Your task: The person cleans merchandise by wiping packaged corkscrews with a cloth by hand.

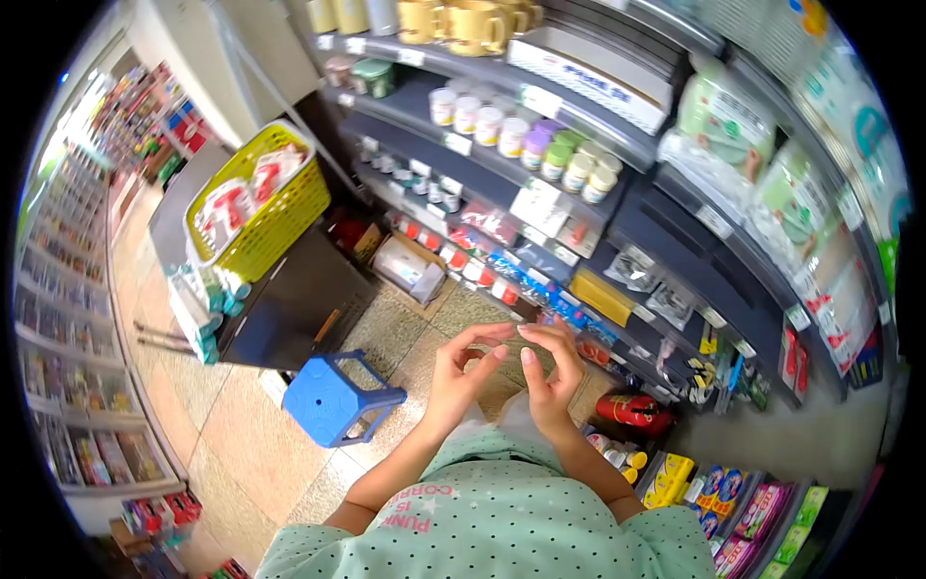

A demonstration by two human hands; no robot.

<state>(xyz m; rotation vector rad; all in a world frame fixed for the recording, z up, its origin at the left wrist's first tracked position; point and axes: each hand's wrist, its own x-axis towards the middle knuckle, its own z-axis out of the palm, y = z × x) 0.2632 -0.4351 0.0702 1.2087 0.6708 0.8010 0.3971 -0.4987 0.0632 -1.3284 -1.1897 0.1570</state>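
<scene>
Before the shelves (pixel 675 229), left hand (pixel 453 378), right hand (pixel 554 374): empty; loosely open, fingers curved, tips close together
Blue packets (pixel 542 289): low down, just beyond the fingers; a hurried sweep could dislodge them
Stool (pixel 323 386): left side; a blind sidestep could trip

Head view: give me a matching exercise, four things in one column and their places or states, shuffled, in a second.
Things
1. Blue plastic stool
2. Yellow-green plastic basket
3. Yellow mugs
4. Person's left hand and right hand

Places or states
A. On a shelf, higher than the white lidded tubs
B. Raised before the body, fingers curved, holding nothing
C. Standing on the tiled floor
D. On the dark-fronted cabinet, with red-and-white packages inside

Pairs: 1-C, 2-D, 3-A, 4-B
</scene>
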